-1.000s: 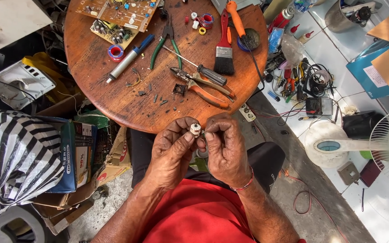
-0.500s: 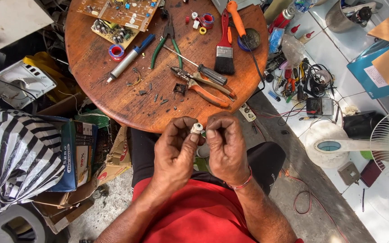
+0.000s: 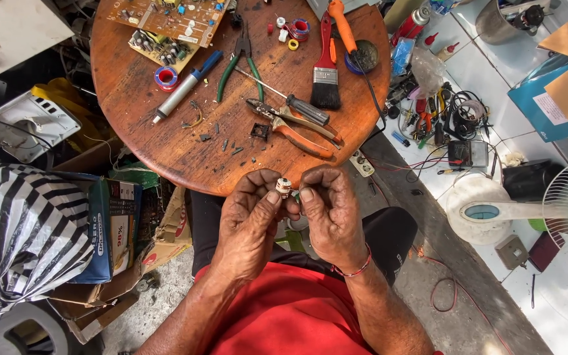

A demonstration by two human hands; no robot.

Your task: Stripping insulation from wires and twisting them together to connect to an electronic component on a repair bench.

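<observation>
My left hand point(image 3: 251, 220) and my right hand point(image 3: 331, 213) meet just below the edge of a round wooden table point(image 3: 165, 148). Between the fingertips of both hands sits a small whitish cylindrical part point(image 3: 284, 187) with dark bands. Both hands pinch it, thumbs close together. On the table lie orange-handled pliers point(image 3: 294, 128), a black-handled screwdriver point(image 3: 294, 102), green-handled pliers point(image 3: 238, 66), a black-bristled brush with a red handle point(image 3: 325, 72), a grey and blue pen-shaped tool point(image 3: 185, 85) and circuit boards point(image 3: 169, 23).
A striped black and white bag point(image 3: 24, 243) and cardboard boxes point(image 3: 116, 223) crowd the floor at left. A white fan point(image 3: 547, 210), cables, a meter point(image 3: 458, 154) and small tools lie on the tiled floor at right.
Both hands have stayed together on the small part, shifting it slightly between the fingertips. Nothing on the table moved.
</observation>
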